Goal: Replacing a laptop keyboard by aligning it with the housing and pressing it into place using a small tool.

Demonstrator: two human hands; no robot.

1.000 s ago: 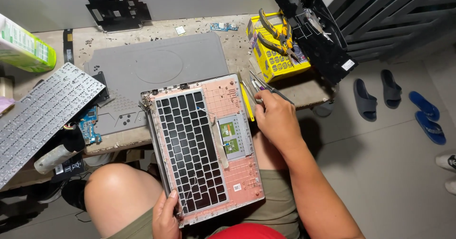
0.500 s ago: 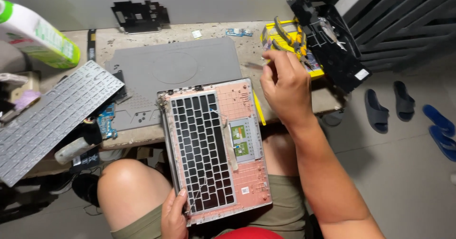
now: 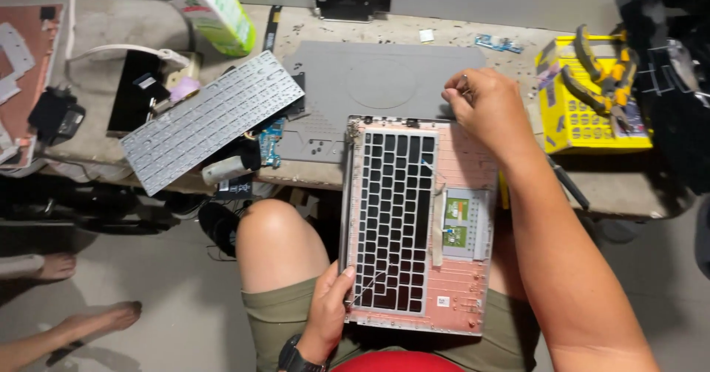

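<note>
A pink laptop shell (image 3: 462,276) lies inside-up across my lap, its far end resting on the workbench. It shows a black keyboard frame (image 3: 392,217) and a green touchpad board (image 3: 457,224). My left hand (image 3: 329,309) grips its near left edge. My right hand (image 3: 488,109) hovers over the shell's far right corner, fingers pinched on a small thin metal piece (image 3: 464,78). Just beyond it lies a grey laptop cover (image 3: 370,83).
On the bench (image 3: 629,187) a loose silver keyboard (image 3: 207,120) lies to the left, beside a small blue circuit board (image 3: 270,143) and a green-and-white bottle (image 3: 214,6). A yellow box (image 3: 584,120) with pliers (image 3: 610,80) sits right. Another person's bare feet (image 3: 81,320) are at lower left.
My right hand went from the tools by the shell's right side up to the yellow box, then left to the shell's far right corner. My left hand kept its grip.
</note>
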